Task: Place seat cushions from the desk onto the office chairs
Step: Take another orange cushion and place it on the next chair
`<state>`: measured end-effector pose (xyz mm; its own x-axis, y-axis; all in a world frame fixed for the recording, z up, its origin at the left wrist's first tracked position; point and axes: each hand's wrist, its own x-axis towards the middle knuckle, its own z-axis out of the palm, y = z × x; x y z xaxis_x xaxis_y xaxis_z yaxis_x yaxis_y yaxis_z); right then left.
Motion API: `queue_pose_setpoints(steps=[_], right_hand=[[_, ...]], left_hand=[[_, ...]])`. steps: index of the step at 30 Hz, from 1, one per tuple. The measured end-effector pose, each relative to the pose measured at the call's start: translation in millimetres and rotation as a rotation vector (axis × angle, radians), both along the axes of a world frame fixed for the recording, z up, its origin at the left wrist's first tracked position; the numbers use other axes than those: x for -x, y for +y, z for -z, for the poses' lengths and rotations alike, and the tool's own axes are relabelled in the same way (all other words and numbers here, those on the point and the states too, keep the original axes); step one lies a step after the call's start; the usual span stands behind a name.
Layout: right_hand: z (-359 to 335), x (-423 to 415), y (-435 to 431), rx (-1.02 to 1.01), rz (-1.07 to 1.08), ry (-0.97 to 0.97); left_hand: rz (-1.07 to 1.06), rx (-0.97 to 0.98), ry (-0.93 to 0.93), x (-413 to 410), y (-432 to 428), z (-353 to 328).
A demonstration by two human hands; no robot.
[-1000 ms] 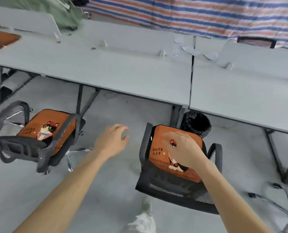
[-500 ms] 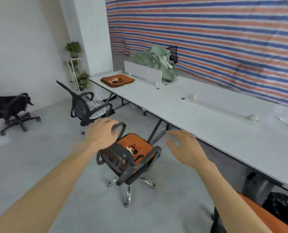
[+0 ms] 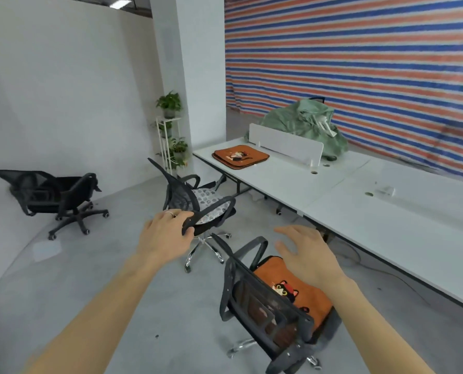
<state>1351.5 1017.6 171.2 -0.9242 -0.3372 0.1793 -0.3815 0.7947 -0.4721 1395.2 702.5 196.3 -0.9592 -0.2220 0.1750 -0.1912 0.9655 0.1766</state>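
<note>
Both hands empty, held out in front. Left hand (image 3: pixel 165 238): fingers (image 3: pixel 176 215) loosely curled, clamped on nothing; it overlaps the middle chair's armrest in view, and contact does not look likely. Right hand (image 3: pixel 308 255): fingers (image 3: pixel 287 230) apart and relaxed, hovering above the near chair (image 3: pixel 265 314).

The cushions (image 3: pixel 239 157) are a short orange stack lying flat at the far end of the counter (image 3: pixel 292 182), just in front of the divider (image 3: pixel 287 144) and well out of reach. The near chair already has an orange cushion (image 3: pixel 300 290) on its seat. The middle chair (image 3: pixel 181 201) shows a grey patterned seat and the far chair (image 3: pixel 60 195) a bare black one.

Handling, judged: thin padded fabric, so light, soft and floppy, not fragile, and not slippery. It will sag if held by one corner. Best to pinch the two opposite edges of the top cushion, one hand each, peel it off the stack so only one comes, carry it flat, then lay it square on the seat.
</note>
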Motion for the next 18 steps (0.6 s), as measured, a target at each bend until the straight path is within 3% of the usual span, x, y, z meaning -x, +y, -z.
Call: queue_pose_setpoints(steps=[8, 18], right_hand=[[27, 117, -106, -0.01, 0.042, 0.017], [94, 301, -227, 0.005, 0.073, -0.229]], left_hand=[[0.034, 0.002, 0.0, 128, -100, 18], [0.099, 0.012, -0.12, 319, -195, 65]])
